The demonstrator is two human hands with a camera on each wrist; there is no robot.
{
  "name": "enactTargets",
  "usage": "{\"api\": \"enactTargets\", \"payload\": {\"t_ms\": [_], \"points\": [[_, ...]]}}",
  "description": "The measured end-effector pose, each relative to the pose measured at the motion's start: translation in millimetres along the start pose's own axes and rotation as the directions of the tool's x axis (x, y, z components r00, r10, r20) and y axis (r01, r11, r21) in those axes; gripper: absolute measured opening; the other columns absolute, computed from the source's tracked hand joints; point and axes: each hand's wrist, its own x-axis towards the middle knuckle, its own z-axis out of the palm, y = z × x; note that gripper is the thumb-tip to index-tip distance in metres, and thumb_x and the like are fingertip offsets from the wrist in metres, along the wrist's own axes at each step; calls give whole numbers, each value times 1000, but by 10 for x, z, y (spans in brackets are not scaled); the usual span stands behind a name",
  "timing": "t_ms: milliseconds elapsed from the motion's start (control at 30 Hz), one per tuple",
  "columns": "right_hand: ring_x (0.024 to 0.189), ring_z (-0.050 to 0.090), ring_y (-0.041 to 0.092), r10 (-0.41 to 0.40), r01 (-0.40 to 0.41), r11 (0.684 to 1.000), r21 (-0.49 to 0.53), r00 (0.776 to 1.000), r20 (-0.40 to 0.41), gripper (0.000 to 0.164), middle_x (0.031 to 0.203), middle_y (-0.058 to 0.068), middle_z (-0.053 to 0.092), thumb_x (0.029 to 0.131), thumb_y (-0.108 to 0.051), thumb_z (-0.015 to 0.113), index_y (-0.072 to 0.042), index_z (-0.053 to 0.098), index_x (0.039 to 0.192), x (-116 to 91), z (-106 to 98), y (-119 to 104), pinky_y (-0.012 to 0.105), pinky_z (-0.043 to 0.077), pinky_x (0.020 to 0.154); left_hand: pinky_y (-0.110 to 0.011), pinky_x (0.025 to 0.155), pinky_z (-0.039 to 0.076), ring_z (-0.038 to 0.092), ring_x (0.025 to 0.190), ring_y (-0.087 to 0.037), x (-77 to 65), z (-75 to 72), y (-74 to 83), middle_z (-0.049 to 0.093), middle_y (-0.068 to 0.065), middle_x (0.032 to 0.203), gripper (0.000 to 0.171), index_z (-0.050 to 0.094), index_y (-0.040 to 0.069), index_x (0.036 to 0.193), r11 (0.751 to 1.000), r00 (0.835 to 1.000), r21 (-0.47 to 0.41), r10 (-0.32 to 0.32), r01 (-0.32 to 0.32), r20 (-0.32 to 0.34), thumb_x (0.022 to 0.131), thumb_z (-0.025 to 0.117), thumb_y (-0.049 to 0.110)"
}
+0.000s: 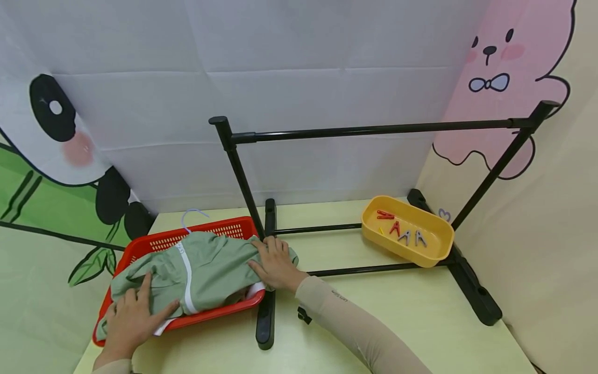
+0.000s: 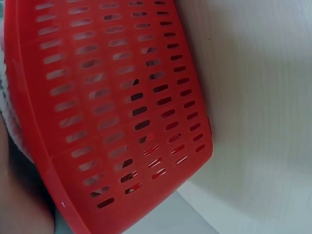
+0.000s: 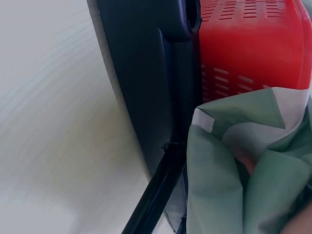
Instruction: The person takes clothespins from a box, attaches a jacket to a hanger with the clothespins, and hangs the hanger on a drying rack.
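A green zip jacket (image 1: pixel 212 270) with a white zip strip lies across the top of a red plastic basket (image 1: pixel 219 310). The pale hook of a hanger (image 1: pixel 189 212) sticks up behind it at the basket's far rim. My left hand (image 1: pixel 132 317) rests on the jacket's left part with fingers spread. On its right end lies my right hand (image 1: pixel 276 264), fingers extended over the fabric. In the right wrist view, a green fold of the jacket (image 3: pixel 214 180) hangs over the basket's end. The left wrist view shows mostly the slotted basket wall (image 2: pixel 117 107).
A black metal rack (image 1: pixel 374 130) spans the table (image 1: pixel 364 306), its left foot (image 1: pixel 266 322) right beside the basket. At the right, a yellow tray (image 1: pixel 436 254) with several small clothespins (image 1: pixel 395 228) sits by the rack's lower bars. Printed cloth covers the wall behind.
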Motion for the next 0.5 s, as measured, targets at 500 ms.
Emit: {"api": "enactTargets", "payload": {"t_ms": [500], "points": [[108, 39, 28, -13, 20, 998, 55, 992, -124, 48, 121, 13, 43, 103, -35, 51, -7, 47, 141, -21, 45, 14, 44, 29, 94, -63, 72, 33, 42, 88, -48, -8, 65, 9, 43, -31, 98, 97, 37, -8, 140, 999, 997, -37, -35, 33, -71, 83, 64, 66]]}}
